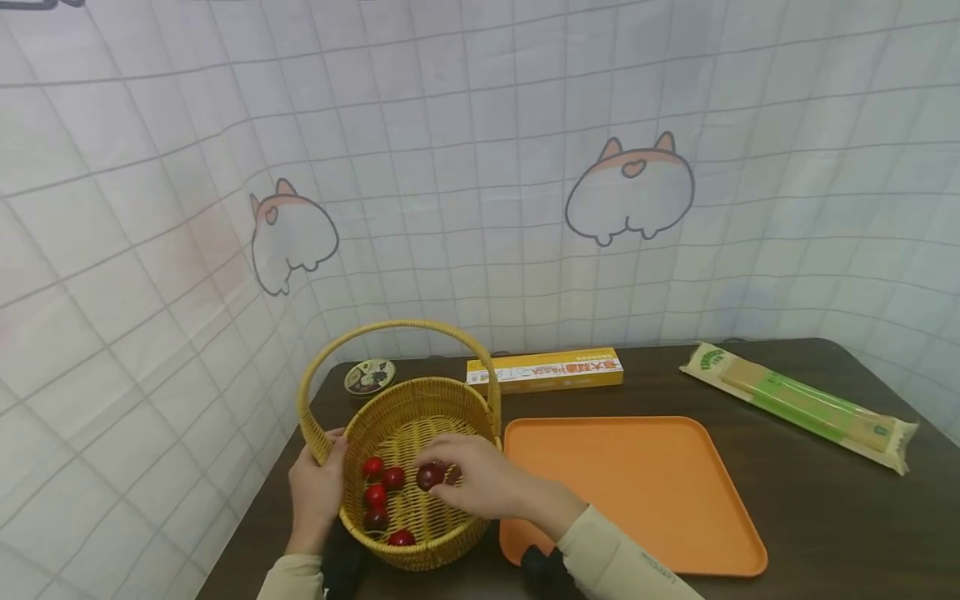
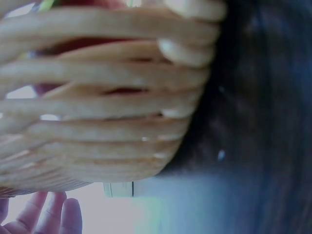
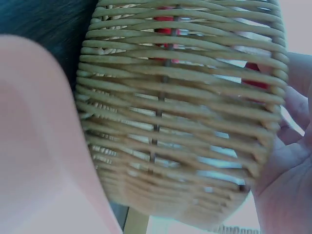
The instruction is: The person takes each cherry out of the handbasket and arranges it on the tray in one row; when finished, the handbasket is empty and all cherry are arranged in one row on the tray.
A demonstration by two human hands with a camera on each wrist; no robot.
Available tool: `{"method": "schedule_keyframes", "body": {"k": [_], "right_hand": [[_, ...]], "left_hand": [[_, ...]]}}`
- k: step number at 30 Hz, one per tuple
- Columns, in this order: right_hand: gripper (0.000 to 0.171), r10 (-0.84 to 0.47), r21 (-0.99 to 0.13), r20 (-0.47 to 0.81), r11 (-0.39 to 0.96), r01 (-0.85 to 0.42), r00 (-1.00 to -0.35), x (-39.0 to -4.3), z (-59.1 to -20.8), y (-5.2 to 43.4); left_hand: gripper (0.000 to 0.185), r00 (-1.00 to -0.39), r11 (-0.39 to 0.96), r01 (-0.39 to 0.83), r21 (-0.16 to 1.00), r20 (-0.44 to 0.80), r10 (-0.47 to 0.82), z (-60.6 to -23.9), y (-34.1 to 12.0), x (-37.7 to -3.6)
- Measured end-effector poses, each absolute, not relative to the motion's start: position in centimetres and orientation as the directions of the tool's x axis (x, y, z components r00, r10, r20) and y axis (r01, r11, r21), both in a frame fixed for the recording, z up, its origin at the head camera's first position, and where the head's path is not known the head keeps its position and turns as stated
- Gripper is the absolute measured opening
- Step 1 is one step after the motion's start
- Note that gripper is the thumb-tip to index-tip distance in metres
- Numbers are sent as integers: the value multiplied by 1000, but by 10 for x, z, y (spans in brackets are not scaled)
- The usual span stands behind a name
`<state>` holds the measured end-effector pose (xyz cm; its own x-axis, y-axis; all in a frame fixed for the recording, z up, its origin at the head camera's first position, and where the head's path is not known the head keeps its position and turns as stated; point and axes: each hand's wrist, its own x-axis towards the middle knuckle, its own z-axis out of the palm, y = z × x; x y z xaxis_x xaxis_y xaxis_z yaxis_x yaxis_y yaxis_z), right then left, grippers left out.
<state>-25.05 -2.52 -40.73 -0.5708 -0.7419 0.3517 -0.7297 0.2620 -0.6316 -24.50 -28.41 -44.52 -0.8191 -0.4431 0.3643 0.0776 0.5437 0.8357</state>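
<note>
A yellow wicker basket (image 1: pixel 420 396) with a tall hoop handle stands on the table's left part. Several red cherries (image 1: pixel 376 496) lie along the left side of its bottom. My left hand (image 1: pixel 315 492) grips the basket's left rim beside the foot of the handle; its fingers (image 2: pixel 48 214) show past the weave in the left wrist view. Reaching over the right rim, my right hand (image 1: pixel 487 479) pinches a dark red cherry (image 1: pixel 430 476) between thumb and fingers inside the basket. Through the wicker, the right wrist view shows that cherry only partly.
An orange tray (image 1: pixel 622 467) lies just right of the basket. Behind stand a yellow pasta box (image 1: pixel 547 371) and a round tin (image 1: pixel 370 377). A long green-and-clear noodle packet (image 1: pixel 802 402) lies at the back right. A white grid-patterned curtain (image 1: pixel 480 208) surrounds the dark table.
</note>
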Motion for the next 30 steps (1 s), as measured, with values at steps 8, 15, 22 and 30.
{"method": "schedule_keyframes", "body": {"k": [8,15,22,30], "right_hand": [[35,-695,-738,387,160,-656,-606,-245,-399,5],[34,-671,-743,410,147,-653,-618,-248,-397,29],[28,-653,-734,438,137,-665,-618,-251,-395,45],[26,-622,-719,458,161,-677,-635,-261,-384,72]], "left_hand": [[33,-826,538,84,839,360,-433,-444,-282,-246],[33,-827,529,85,844,356,-436,-445,-283,-244],[32,-824,524,77,848,350,-446,-446,-284,-244],[28,-800,535,97,840,385,-460,-445,-283,-243]]}}
